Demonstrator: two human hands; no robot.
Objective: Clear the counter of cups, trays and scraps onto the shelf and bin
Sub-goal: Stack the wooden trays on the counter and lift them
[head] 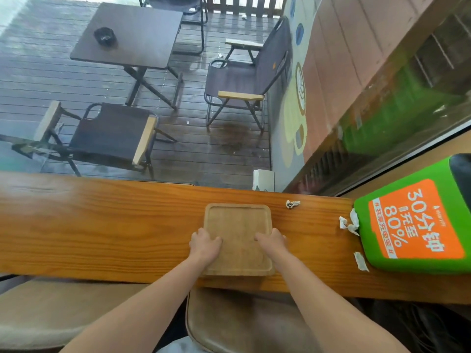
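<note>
Pale tan square wooden tray (238, 225), orange-brown grained wooden counter (102, 225), white crumpled paper scraps (349, 222), bright green box with orange label (415, 220), dark brown slatted deck (38, 80)

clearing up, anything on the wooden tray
Only the left hand and right hand, gripping the wooden tray at its sides. Nothing else shows; what they cover is hidden.

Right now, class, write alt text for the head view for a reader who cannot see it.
A person's left hand and right hand grip the sides of a wooden tray on a long wooden counter. Paper scraps lie to its right, near a green box.
</note>
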